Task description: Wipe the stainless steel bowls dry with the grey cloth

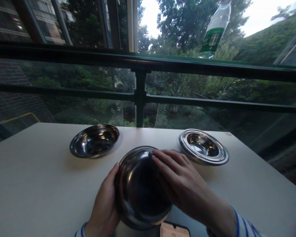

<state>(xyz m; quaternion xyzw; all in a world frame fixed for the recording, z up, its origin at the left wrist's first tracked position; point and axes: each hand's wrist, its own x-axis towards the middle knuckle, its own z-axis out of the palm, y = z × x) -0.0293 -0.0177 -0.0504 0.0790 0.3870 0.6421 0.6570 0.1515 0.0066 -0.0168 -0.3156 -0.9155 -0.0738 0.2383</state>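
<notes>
A steel bowl (138, 191) is tilted up on edge over the near middle of the white table (34, 184), its inside turned toward me. My left hand (103, 207) grips its left rim from below, fingers hidden behind the bowl. My right hand (180, 184) lies over the bowl's right side, fingers together and pressed flat on its upper rim; something grey and rough peeks out under the fingertips, too hidden to name. A second steel bowl (95, 141) sits at the back left. A stack of steel bowls (203, 146) sits at the back right.
A dark railing (140, 98) with glass panels runs just behind the table's far edge. A clear bottle with a green label (214, 29) stands on the top rail at upper right. A phone-like object (174, 230) lies at the near edge below the bowl.
</notes>
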